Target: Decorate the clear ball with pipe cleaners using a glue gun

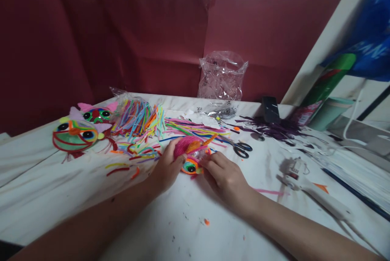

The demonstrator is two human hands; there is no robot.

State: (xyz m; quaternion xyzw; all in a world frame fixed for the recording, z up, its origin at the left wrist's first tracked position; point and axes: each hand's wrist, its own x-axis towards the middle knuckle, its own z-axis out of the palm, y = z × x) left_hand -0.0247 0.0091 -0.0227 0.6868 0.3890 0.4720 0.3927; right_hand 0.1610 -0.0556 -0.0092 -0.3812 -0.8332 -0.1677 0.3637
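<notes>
Between my hands is a small craft face (191, 166) built of coloured pipe cleaners, with a black round eye, a pink coiled part and orange strands on top. My left hand (168, 166) is closed around its left side, thumb over the pink part. On the right side, my right hand (222, 173) pinches at the craft's edge; its fingertips partly hide what they hold. Black-handled scissors (241, 149) lie just beyond my right hand. Loose pipe cleaners (195, 127) are spread behind the craft, and short cut pieces (138, 156) lie to its left.
Two finished-looking craft faces (76, 135) sit at left beside a bag of pipe cleaners (137, 116). A clear plastic bag (222, 78) stands at the back. Dark purple strips (274, 129), a phone (271, 109) and a white glue gun (317, 196) with cord are on the right.
</notes>
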